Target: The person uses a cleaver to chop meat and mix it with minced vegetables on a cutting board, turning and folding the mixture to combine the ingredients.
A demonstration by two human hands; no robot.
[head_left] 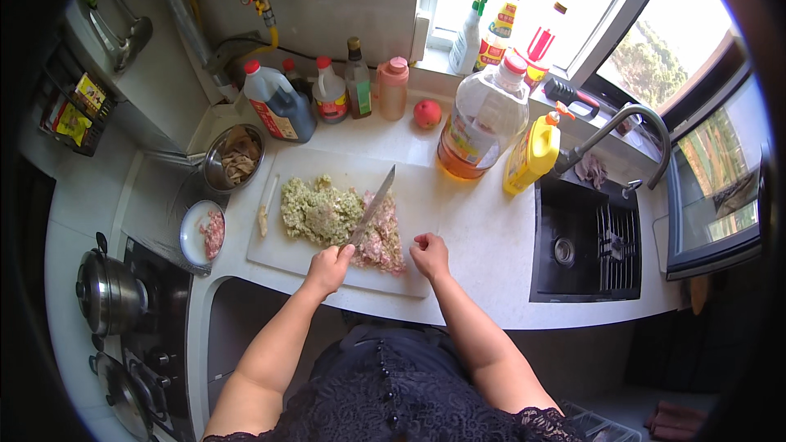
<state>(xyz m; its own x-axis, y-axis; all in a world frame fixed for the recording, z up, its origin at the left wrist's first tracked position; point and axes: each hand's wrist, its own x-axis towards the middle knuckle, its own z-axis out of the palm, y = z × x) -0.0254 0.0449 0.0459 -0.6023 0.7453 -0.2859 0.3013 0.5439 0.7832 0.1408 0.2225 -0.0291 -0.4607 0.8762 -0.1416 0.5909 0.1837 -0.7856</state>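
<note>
My left hand (328,269) grips a kitchen knife (374,207), its blade slanting away to the upper right over the chopped food. Under and beside the blade lies pink minced meat (382,247), pressed against a larger heap of finely chopped pale green vegetable (319,212). Both rest on a white cutting board (420,196). Just right of the meat, at the board's right edge, my right hand (431,255) is curled with nothing visible in its fingers. A small pale piece of food (263,221) sits near the board's left edge.
Left of the board stand a bowl with some minced meat (212,233) and a steel bowl (261,159) with brownish contents. Behind are sauce bottles (279,104), an apple (427,114), an oil jug (479,129) and a yellow bottle (533,153). A black sink (565,276) lies right, a stove (166,313) left.
</note>
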